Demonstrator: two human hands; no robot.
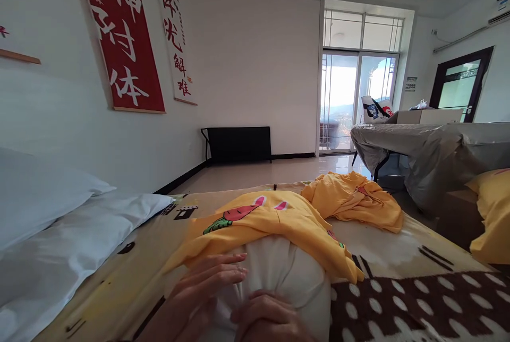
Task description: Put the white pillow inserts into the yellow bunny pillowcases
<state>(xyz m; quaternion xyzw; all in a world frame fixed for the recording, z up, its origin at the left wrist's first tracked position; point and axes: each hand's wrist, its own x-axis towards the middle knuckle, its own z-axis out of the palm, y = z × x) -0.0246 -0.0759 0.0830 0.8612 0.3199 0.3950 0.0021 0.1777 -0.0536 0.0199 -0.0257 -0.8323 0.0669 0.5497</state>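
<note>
A white pillow (pixel 292 270) lies at the bottom centre, its far end covered by a yellow cloth (pixel 274 220) printed with a carrot and pink-and-white shapes. My left hand (pixel 203 283) rests against the pillow's left side, fingers stretched out toward the right. Close beside it, my right hand (pixel 269 315) has its fingers curled on the near part of the pillow, where the white fabric is gathered in creases. Another yellow cloth (pixel 354 201) lies crumpled behind and to the right.
White pillows (pixel 79 236) lie along the left of the patterned bedding (pixel 398 246). At the right edge is more yellow fabric (pixel 494 214). Beyond stands a table under grey plastic (pixel 438 140) with a cardboard box (pixel 430 116). A black folded item (pixel 239 144) leans by the wall.
</note>
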